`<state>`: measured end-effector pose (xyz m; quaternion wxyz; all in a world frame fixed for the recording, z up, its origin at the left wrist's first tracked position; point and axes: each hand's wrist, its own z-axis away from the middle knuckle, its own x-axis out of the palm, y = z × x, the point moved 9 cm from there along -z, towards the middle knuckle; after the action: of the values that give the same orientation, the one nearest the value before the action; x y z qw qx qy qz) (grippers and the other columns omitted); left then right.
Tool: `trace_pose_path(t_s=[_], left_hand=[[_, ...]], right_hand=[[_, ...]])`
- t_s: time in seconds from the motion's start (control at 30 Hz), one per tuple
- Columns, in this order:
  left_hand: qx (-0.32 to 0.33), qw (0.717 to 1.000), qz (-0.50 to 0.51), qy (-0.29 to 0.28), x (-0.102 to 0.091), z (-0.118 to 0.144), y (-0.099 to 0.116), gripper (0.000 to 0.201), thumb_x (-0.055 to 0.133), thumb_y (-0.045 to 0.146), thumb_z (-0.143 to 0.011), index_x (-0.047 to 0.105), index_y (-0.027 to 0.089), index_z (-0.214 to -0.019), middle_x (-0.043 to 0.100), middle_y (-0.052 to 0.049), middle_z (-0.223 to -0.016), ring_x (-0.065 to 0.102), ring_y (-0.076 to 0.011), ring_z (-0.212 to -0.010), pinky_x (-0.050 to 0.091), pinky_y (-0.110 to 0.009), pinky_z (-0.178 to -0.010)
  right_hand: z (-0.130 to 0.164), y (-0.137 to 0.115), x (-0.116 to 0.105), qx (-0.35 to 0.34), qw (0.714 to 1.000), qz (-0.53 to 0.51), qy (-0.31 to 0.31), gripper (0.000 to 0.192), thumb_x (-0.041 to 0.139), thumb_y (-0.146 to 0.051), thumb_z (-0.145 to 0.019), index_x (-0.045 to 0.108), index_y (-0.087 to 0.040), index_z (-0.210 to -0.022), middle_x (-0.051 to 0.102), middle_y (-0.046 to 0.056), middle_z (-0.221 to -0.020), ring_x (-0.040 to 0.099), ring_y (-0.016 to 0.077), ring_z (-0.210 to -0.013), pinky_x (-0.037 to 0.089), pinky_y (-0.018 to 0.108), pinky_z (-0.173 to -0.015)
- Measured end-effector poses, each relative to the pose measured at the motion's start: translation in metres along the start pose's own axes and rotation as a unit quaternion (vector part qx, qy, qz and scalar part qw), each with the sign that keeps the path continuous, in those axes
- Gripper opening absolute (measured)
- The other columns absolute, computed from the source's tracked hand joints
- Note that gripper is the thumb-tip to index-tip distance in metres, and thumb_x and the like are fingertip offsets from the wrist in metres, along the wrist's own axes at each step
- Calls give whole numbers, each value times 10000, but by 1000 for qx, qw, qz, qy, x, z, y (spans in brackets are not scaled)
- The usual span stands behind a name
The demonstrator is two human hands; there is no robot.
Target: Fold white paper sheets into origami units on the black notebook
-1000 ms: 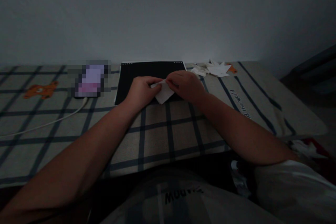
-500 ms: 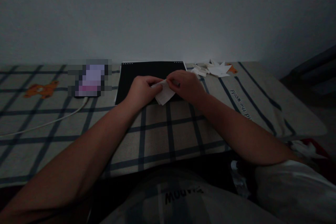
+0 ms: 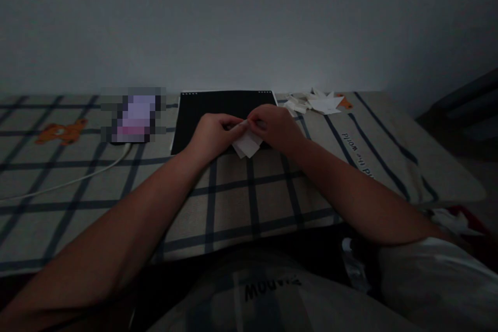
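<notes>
A small folded piece of white paper (image 3: 249, 144) hangs between my two hands, its pointed lower flaps spread apart. My left hand (image 3: 215, 135) pinches its upper left edge between thumb and fingers. At the top of the paper, the fingertips of my right hand (image 3: 274, 123) are pinched on it, close against my left thumb. Both hands are over the near part of a black sheet-like pad (image 3: 218, 102) with a row of small holes along its far edge. The fingers partly hide the paper's upper end.
Several folded white paper pieces (image 3: 324, 104) lie right of the pad by the wall (image 3: 249, 21). On the left a phone (image 3: 136, 114), its screen blurred, is plugged into a white cable (image 3: 93, 174). A checked cloth (image 3: 233, 199) covers the table.
The folded paper has turned and shifted slightly right, and its lower flaps now stand further apart. My left thumb has slid up toward my right fingertips.
</notes>
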<state>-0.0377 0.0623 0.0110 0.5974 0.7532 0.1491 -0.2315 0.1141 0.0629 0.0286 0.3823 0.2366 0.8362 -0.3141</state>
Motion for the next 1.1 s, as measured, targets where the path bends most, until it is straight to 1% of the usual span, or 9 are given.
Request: trace_pose_path(t_s=[0.07, 0.2, 0.27, 0.37, 0.43, 0.63, 0.87, 0.97, 1.1], left_hand=[[3, 1000, 2, 1, 0, 0, 1, 268, 813, 432, -907, 921, 217, -1024, 885, -79, -984, 811, -261, -888, 621, -303, -726], [-6, 1000, 7, 14, -3, -1, -3, 241, 816, 410, -908, 919, 219, -1012, 885, -78, -993, 813, -260, -901, 626, -308, -748], [-12, 1000, 13, 20, -6, -2, -6, 239, 818, 399, -904, 918, 212, -1014, 885, -82, -1005, 813, -265, -911, 632, -318, -763], [-17, 999, 13, 28, -9, -4, -8, 244, 820, 392, -900, 916, 203, -1020, 885, -87, -1008, 813, -270, -914, 638, -326, -774], [-23, 999, 7, 33, -10, -4, -8, 248, 823, 395, -897, 914, 201, -1021, 884, -86, -1002, 813, -270, -912, 639, -325, -774], [-31, 999, 14, 31, -8, -4, -12, 260, 840, 398, -891, 910, 201, -1046, 883, -87, -1039, 814, -274, -954, 653, -348, -839], [-48, 995, 84, 35, -5, -6, -21, 281, 880, 425, -859, 908, 196, -1019, 878, -93, -1004, 817, -281, -929, 662, -370, -817], [-47, 993, 103, 28, -3, -6, -20, 286, 886, 428, -851, 908, 193, -1014, 879, -101, -1004, 819, -286, -934, 663, -377, -814], [-51, 994, 89, 23, -3, -5, -17, 235, 877, 381, -853, 910, 196, -994, 881, -94, -993, 819, -274, -920, 658, -361, -804]], right_hand=[[0, 0, 0, 1, 1000, 4, -4, 153, 624, -209, -1018, 759, -211, -945, 793, 103, -1036, 715, 268, -1018, 538, 407, -936], [0, -3, -4, -5, 1000, -2, 1, 166, 632, -246, -1039, 783, -208, -982, 800, 88, -1034, 711, 251, -998, 526, 392, -920], [0, -2, -6, -6, 1000, -7, 7, 174, 639, -258, -1043, 805, -208, -1027, 812, 77, -1028, 720, 245, -987, 529, 388, -913], [0, 0, -8, 0, 1000, -6, 16, 196, 657, -268, -1039, 828, -206, -1113, 836, 75, -1076, 742, 251, -1022, 538, 391, -927], [0, 1, -8, 9, 1000, -3, 12, 209, 657, -255, -1035, 835, -201, -1130, 844, 79, -1097, 752, 256, -1037, 540, 393, -935], [-2, 5, -8, 59, 998, -9, -3, 187, 672, -214, -1020, 840, -201, -1100, 841, 76, -1062, 740, 238, -987, 521, 366, -920], [-2, 15, -11, 90, 994, -50, 24, 126, 725, -240, -982, 837, -203, -1026, 828, 59, -974, 692, 216, -861, 510, 361, -848], [-2, 16, -12, 103, 993, -54, 25, 87, 756, -226, -962, 837, -199, -977, 815, 45, -918, 665, 199, -814, 494, 351, -827], [-1, 14, -14, 112, 992, -52, 29, 63, 782, -197, -948, 844, -189, -955, 806, 40, -894, 652, 193, -785, 487, 352, -821]])
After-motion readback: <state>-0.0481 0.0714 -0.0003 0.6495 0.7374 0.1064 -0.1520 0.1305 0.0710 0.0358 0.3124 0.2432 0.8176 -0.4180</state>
